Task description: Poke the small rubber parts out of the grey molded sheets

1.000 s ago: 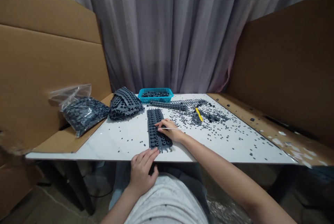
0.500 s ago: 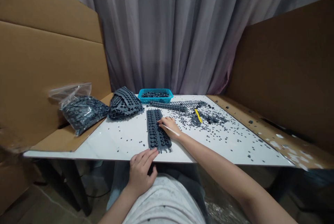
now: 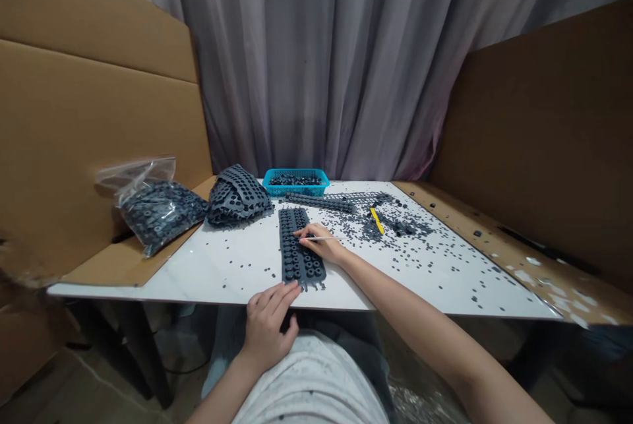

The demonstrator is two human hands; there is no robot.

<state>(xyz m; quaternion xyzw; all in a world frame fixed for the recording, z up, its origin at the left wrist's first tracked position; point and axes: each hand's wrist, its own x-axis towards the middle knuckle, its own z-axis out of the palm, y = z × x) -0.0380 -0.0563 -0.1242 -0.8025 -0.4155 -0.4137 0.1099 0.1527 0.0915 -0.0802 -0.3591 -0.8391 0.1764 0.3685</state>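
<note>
A long dark grey rubber strip [image 3: 297,246], full of round holes and studs, lies flat on the white table top [image 3: 208,279]. My right hand [image 3: 321,244] rests on the strip's right edge, pinching a thin white pick [image 3: 326,237] whose tip is hidden near my fingers. My left hand [image 3: 267,325] sits at the table's front edge, just below the strip's near end. Its fingers lie slightly apart, holding nothing.
Small dark rubber bits are scattered over the table. Behind lie a folded heap of strips [image 3: 237,198], a bagged bundle [image 3: 161,212], a blue basket [image 3: 295,182], another strip [image 3: 319,202] and a yellow tool [image 3: 376,220]. Cardboard walls stand at both sides.
The pick in my right hand has swung from slanting down to the right to lying nearly level. My left hand and the strip stay in place.
</note>
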